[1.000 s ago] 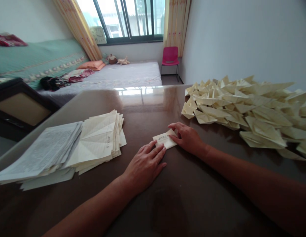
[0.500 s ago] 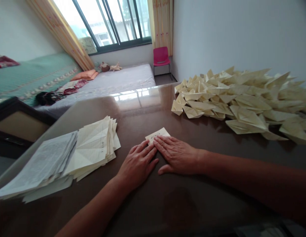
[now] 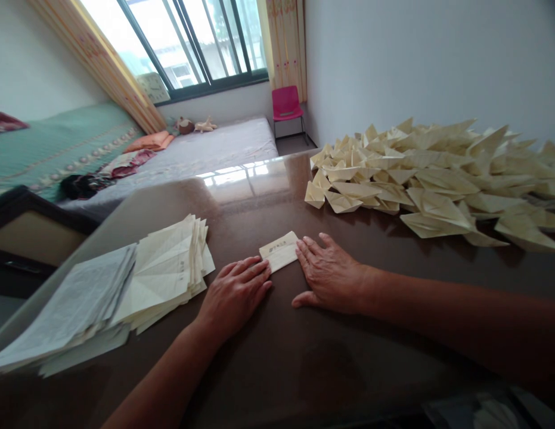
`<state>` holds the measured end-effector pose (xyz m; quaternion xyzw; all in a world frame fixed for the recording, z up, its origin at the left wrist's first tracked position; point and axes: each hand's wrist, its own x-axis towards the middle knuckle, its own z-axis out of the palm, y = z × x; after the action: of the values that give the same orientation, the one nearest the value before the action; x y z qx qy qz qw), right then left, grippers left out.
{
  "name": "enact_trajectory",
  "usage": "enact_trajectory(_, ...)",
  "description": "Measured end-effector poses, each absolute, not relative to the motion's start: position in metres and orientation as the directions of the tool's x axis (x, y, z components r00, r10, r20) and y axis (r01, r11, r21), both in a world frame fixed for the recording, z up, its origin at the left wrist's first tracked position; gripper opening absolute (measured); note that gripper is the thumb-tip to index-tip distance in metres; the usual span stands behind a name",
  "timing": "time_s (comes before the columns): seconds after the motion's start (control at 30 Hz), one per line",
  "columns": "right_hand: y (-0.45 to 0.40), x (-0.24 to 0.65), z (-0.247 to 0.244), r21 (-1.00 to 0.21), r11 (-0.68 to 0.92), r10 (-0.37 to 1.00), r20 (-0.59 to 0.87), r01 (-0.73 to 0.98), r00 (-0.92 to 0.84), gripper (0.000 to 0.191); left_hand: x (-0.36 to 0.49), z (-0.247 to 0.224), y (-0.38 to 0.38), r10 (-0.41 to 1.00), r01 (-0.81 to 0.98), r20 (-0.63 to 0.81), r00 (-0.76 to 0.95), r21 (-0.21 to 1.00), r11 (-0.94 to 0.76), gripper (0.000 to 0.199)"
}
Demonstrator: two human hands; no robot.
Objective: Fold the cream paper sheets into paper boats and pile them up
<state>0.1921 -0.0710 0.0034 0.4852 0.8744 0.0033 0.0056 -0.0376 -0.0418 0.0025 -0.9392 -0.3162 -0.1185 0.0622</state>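
A small folded piece of cream paper (image 3: 281, 251) with dark printed marks lies flat on the brown glossy table (image 3: 268, 339). My left hand (image 3: 236, 292) rests with its fingertips on the paper's left end, its fingers lying flat. At the right end, the fingertips of my right hand (image 3: 328, 274) touch the paper's edge, with the fingers stretched and the thumb apart. A stack of creased cream sheets (image 3: 158, 268) is to the left of my left hand. Beyond my right hand is a large heap of folded cream paper pieces (image 3: 420, 173).
Greyish printed sheets (image 3: 76, 304) lie at the table's left, partly under the cream stack. Past the table are a bed (image 3: 228, 140), a pink chair (image 3: 287, 104) and a window. A dark wooden piece of furniture (image 3: 36, 238) stands at the left.
My hands have moved apart along the folded paper, left hand to the left and right hand to the right. More of the paper and its print now shows. The view has shifted slightly.
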Motion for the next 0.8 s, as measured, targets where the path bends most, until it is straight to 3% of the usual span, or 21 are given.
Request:
enact_trajectory(0.23, -0.06, 0.201, -0.004, -0.075, 0.589, 0.808, 0.028, 0.805, -0.589, 0.095, -0.035, 0.0, -0.045, 0.589, 0.619, 0.275, 0.76, -0.026, -0.785, 0.029)
enact_trajectory(0.63, -0.044, 0.215, -0.006, -0.25, 0.703, 0.695, 0.038, 0.666, -0.718, 0.085, -0.035, -0.014, -0.029, 0.721, 0.724, 0.226, 0.655, 0.083, -0.685, 0.049)
enact_trajectory(0.8, -0.044, 0.213, -0.007, -0.231, 0.718, 0.684, 0.06, 0.657, -0.727, 0.083, -0.035, -0.015, -0.026, 0.717, 0.714, 0.182, 0.673, 0.096, -0.694, 0.045)
